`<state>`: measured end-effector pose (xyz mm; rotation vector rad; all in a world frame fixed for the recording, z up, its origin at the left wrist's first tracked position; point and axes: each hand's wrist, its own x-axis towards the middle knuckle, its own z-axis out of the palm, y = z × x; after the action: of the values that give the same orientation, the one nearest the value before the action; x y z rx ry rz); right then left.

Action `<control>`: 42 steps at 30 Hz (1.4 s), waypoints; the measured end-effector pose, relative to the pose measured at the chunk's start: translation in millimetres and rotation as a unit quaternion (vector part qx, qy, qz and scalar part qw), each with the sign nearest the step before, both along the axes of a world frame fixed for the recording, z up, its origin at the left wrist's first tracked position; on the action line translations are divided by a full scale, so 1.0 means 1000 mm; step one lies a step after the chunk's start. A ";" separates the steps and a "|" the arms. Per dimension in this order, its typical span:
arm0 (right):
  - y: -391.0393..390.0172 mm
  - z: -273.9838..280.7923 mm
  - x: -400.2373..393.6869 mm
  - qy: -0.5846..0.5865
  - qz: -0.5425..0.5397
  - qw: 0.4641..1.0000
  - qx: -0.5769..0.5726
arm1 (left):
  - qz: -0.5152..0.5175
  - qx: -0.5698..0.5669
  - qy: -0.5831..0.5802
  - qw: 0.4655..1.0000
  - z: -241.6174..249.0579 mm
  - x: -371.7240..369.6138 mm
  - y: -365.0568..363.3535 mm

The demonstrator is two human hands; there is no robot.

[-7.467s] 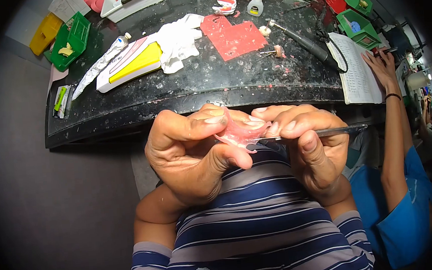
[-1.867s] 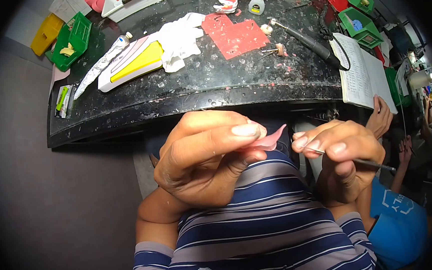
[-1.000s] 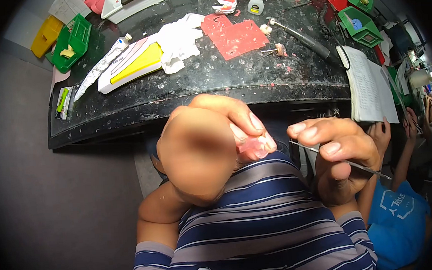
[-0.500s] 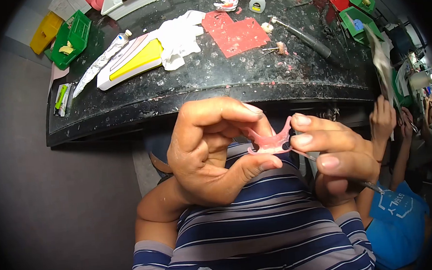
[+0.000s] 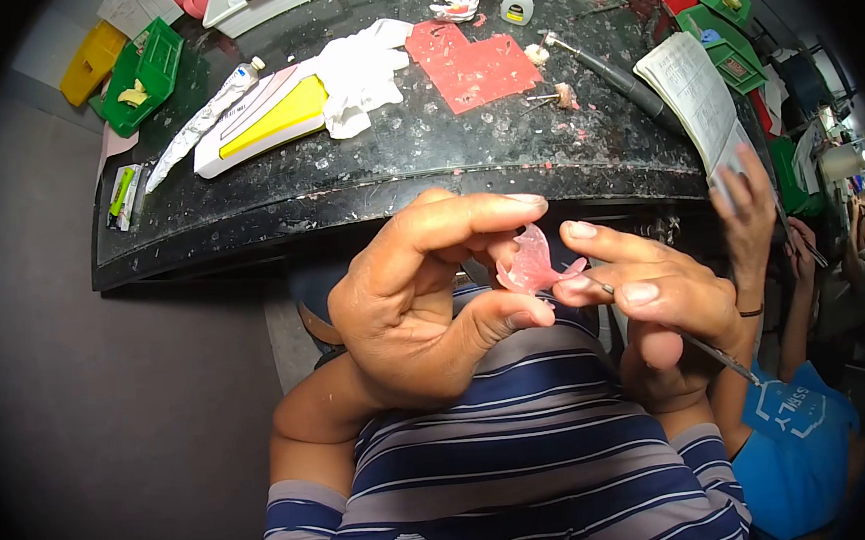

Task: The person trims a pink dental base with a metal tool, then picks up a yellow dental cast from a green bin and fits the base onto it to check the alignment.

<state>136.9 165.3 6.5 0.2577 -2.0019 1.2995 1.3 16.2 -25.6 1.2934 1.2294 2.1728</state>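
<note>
Close above the lap, left hand [image 5: 410,307] pinches a pink denture plate [image 5: 530,261] in a closed grip; right hand [image 5: 660,299] touches it, apparently gripping a thin metal tool [image 5: 719,355], below the bench [image 5: 397,187].

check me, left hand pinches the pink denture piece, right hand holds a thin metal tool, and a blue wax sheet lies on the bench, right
Not quite: the wax sheet on the bench is red, as the head view shows. The left hand does pinch the pink denture piece, and the right hand holds the thin metal tool.

Dark speckled bench [image 5: 415,161], red sheet [image 5: 473,61], white cloth [image 5: 363,69], yellow-white box [image 5: 260,120], handpiece [image 5: 620,78], green bins [image 5: 143,77]
</note>
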 end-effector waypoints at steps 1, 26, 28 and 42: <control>0.000 0.000 0.000 0.000 0.000 1.000 0.000 | 0.003 -0.008 0.018 1.000 0.000 -0.001 0.000; 0.003 0.028 0.003 -0.074 0.013 0.978 0.194 | -0.012 -0.010 -0.083 0.996 -0.003 0.009 0.001; 0.001 0.028 0.004 -0.079 0.012 0.978 0.194 | -0.062 0.046 -0.056 0.995 -0.009 0.004 0.000; 0.001 0.039 0.004 -0.092 0.023 0.971 0.221 | -0.053 0.038 -0.056 0.996 -0.009 0.005 -0.003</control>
<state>141.1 166.4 45.6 0.4040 -2.4468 0.9161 6.0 13.2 -34.9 1.2178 1.0209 2.2030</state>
